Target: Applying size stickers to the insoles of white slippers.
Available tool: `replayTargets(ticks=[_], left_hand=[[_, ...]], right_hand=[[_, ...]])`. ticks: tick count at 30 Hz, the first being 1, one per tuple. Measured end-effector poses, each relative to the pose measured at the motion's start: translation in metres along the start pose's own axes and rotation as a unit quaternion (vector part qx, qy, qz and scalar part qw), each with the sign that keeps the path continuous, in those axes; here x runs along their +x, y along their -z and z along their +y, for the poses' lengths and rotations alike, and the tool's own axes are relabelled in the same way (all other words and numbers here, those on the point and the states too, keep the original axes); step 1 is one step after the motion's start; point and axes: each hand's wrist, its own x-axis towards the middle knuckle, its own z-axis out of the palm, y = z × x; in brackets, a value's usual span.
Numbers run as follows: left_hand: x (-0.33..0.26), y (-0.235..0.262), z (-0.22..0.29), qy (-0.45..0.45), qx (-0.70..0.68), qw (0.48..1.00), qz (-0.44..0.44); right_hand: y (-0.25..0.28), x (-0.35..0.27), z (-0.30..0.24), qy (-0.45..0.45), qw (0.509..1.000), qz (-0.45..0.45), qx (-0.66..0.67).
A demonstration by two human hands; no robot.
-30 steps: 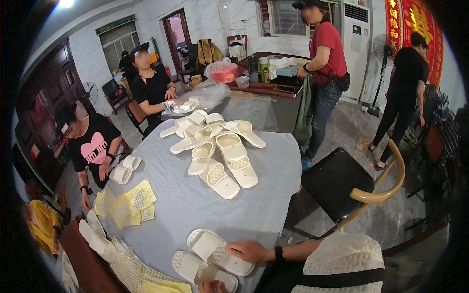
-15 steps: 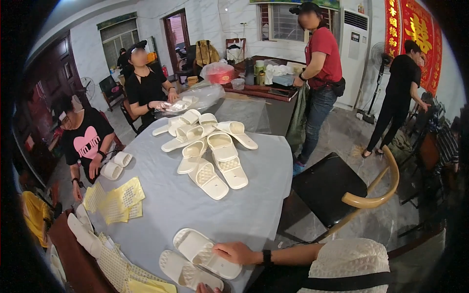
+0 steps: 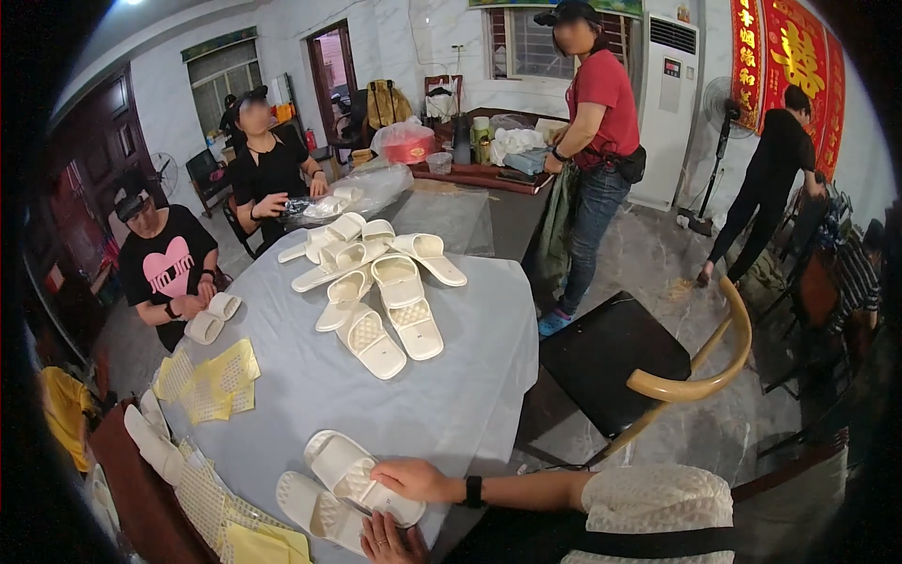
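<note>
A pair of cream slippers lies at the near edge of the cloth-covered table [image 3: 460, 376]. My right hand [image 3: 413, 477] comes in from the right and rests over the insole of the right slipper [image 3: 331, 457], fingers closed together; anything small within them is hidden. At the heel end of the pair, my left hand [image 3: 390, 542] lies low in the picture with its fingers stretched out against the slippers. The left slipper [image 3: 299, 498] sits alongside, its heel partly covered by that hand. Farther up the table is a pile of cream slippers [image 3: 413, 324].
Yellow sticker sheets [image 3: 221, 376] lie at the table's left, and more sheets [image 3: 211, 498] lie nearer me. Another person [image 3: 169, 273] handles a slipper pair [image 3: 211, 318]; one behind handles a clear bag [image 3: 376, 188]. A chair [image 3: 615, 362] stands right of the table.
My left hand has come farther into view, up against the slippers. My right hand sits farther forward on the insole. The person at left now has both hands by their slippers. The view has shifted slightly.
</note>
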Motion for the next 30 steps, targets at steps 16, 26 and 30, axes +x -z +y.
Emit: replayTargets(ticks=[16, 26, 30], left_hand=[[-0.018, -0.029, 0.001, 0.003, -0.010, 0.998, 0.060], [-0.014, -0.027, -0.017, -0.060, -0.104, 0.992, 0.026], [-0.012, -0.044, -0.015, -0.041, -0.114, 0.986, 0.115]], right_hand=[[-0.007, -0.005, 0.000, -0.033, 0.999, -0.003, 0.010], [-0.001, -0.051, -0.005, 0.086, 0.982, -0.075, -0.151], [-0.003, -0.054, -0.009, 0.063, 0.984, -0.016, -0.165]])
